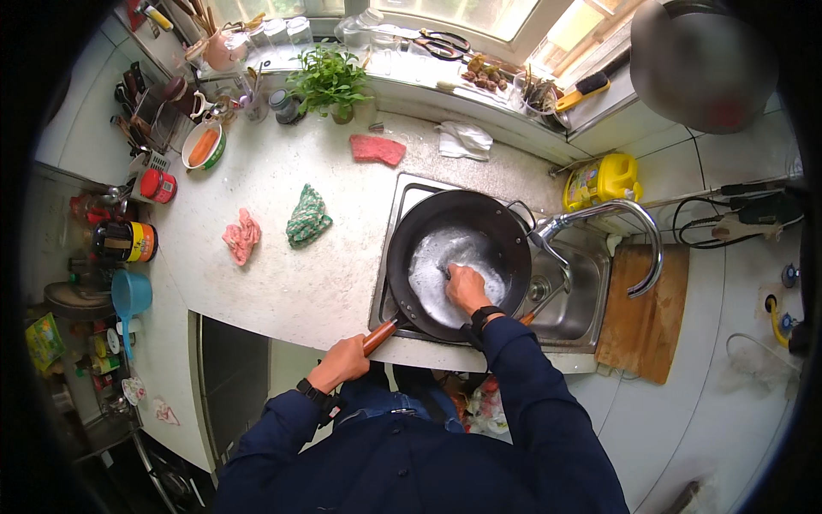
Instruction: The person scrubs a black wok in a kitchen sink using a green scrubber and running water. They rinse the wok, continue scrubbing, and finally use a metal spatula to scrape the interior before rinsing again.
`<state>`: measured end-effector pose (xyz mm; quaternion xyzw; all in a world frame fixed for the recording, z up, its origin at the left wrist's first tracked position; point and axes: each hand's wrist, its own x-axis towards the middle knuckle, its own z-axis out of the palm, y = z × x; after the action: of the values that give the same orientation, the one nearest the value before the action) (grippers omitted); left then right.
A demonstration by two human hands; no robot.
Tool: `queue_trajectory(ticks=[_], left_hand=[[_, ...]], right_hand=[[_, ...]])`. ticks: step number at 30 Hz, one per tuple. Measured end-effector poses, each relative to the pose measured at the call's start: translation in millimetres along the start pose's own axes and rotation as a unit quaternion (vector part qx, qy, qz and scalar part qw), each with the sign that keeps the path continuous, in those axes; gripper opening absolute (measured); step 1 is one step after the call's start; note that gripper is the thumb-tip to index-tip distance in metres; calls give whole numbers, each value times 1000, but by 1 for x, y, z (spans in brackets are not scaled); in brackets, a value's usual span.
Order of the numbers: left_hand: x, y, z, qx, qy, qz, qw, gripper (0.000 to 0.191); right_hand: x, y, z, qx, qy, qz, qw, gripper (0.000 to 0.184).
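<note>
A black wok (461, 202) rests over the left part of the steel sink, with foamy water (427, 276) in its bottom. My left hand (347, 360) grips the wok's wooden handle (380, 336) at the counter's front edge. Inside the wok, my right hand (467, 288) is down in the suds, its fingers closed around a small dark object (445, 272) that is mostly hidden. A utensil with a wooden handle (528, 318) leans in the right sink basin (581, 321), partly covered by my sleeve. The chrome faucet (642, 218) arches over that basin.
On the counter lie a green checked cloth (309, 217), a pink cloth (242, 236), a red sponge (377, 149) and a white cloth (465, 140). A yellow jug (600, 182) stands behind the faucet. A wooden cutting board (648, 315) borders the sink's right side. A potted plant (331, 80) stands near the windowsill.
</note>
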<state>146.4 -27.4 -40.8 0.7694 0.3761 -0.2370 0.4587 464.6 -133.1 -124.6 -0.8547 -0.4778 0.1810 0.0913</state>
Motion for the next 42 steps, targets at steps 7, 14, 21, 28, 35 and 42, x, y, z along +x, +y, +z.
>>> queue_trajectory(ticks=[7, 14, 21, 28, 35, 42], left_hand=[[2, -5, 3, -7, -4, 2, 1000, 29], [-4, 2, -2, -9, -7, 5, 1000, 29], [-5, 2, -7, -25, -17, 37, 999, 24], [-6, 2, -5, -26, -10, 34, 999, 24], [-7, 5, -6, -31, -19, 11, 999, 29], [-5, 3, -6, -21, -28, 15, 999, 31]], right_hand=[[47, 16, -6, -64, 95, 24, 993, 14], [38, 31, -22, -119, 74, 44, 989, 13], [-20, 21, -12, -39, -80, 74, 993, 19], [26, 26, -16, -51, 10, 50, 997, 19], [57, 41, -20, -110, 147, 4, 983, 15], [13, 33, -16, -78, 20, 88, 993, 16]])
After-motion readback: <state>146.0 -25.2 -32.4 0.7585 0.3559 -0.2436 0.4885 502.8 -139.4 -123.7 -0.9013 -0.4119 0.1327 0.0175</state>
